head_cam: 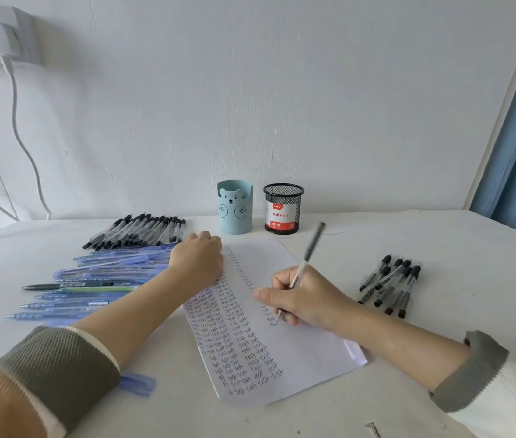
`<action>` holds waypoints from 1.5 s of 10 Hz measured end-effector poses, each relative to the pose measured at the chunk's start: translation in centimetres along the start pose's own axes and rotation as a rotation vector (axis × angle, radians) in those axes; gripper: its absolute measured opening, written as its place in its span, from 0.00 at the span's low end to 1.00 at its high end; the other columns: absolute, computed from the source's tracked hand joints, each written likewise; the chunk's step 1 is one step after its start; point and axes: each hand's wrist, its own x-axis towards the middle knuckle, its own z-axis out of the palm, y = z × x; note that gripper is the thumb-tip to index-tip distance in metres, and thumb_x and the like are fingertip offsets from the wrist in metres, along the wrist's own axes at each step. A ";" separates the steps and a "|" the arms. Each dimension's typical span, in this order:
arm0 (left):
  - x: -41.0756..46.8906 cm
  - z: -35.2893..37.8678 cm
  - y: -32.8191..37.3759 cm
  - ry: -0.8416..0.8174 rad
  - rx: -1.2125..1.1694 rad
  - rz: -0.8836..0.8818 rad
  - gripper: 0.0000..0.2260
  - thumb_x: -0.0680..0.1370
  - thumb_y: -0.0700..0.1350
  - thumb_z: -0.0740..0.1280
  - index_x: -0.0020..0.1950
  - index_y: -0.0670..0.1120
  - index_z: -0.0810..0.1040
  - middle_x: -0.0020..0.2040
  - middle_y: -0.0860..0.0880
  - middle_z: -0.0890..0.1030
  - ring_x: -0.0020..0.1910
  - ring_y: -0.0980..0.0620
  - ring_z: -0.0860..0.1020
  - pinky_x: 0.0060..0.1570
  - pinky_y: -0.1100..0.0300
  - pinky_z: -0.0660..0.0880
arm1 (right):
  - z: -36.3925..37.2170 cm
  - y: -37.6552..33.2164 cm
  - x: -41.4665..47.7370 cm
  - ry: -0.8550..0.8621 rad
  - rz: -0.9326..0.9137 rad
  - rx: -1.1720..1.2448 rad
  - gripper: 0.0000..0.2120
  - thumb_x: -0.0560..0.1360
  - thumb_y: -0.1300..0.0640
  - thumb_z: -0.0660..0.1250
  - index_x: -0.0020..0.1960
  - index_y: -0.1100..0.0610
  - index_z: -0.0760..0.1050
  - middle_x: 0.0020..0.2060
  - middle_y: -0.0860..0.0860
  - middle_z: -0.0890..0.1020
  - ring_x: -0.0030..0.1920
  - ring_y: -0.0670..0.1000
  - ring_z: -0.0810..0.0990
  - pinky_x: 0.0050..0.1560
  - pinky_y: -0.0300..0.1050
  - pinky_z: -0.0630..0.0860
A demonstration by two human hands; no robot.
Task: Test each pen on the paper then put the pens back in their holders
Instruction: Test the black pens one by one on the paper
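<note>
Gripping a clear-barrelled pen point(308, 254) between thumb and curled fingers, the right hand point(301, 298) rests its heel on the paper point(297, 352). The wrist is bent a little inward and the forearm comes in from the near right. The pen's tip touches the sheet beneath the fingers, at a short column of writing. Its black cap end leans up and away toward the far right (that end is blurred).

The left hand point(198, 260) lies knuckles-up on the sheet's far left edge. Its fingers are folded under into a loose fist with nothing seen in it, and the forearm stretches diagonally from the near left. Both arms wear pushed-up sleeves with grey cuffs.

The paper lies in the middle of the white table point(440, 235), turned slightly, its left half filled with rows of the word "Test".

At the far edge, against the wall, stand two holders just beside each other: a pale blue bear holder point(235, 207) on the left and a black mesh holder point(282, 208) labelled "Ball Pens" on the right.

Left of the paper lie a row of black-capped pens point(139, 232) at the far side and blue pens point(108, 279) nearer, partly under the left forearm. A smaller cluster of black pens point(391, 284) lies on the table to the right of the writing hand.
</note>
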 end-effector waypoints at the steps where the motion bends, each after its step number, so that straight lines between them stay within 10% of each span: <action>1: 0.0 0.0 0.0 -0.001 -0.001 0.002 0.14 0.82 0.46 0.53 0.63 0.46 0.73 0.59 0.49 0.74 0.59 0.48 0.72 0.44 0.55 0.72 | 0.5 0.4 -0.1 0.064 -0.029 -0.048 0.24 0.74 0.64 0.68 0.25 0.53 0.61 0.20 0.50 0.67 0.22 0.47 0.65 0.26 0.35 0.63; 15: -0.3 -0.5 0.2 -0.032 0.020 0.003 0.15 0.83 0.47 0.53 0.65 0.46 0.72 0.58 0.48 0.74 0.59 0.47 0.71 0.43 0.55 0.69 | 0.7 0.6 -0.1 0.127 -0.114 -0.146 0.22 0.69 0.67 0.67 0.24 0.54 0.59 0.22 0.54 0.64 0.21 0.45 0.64 0.26 0.35 0.65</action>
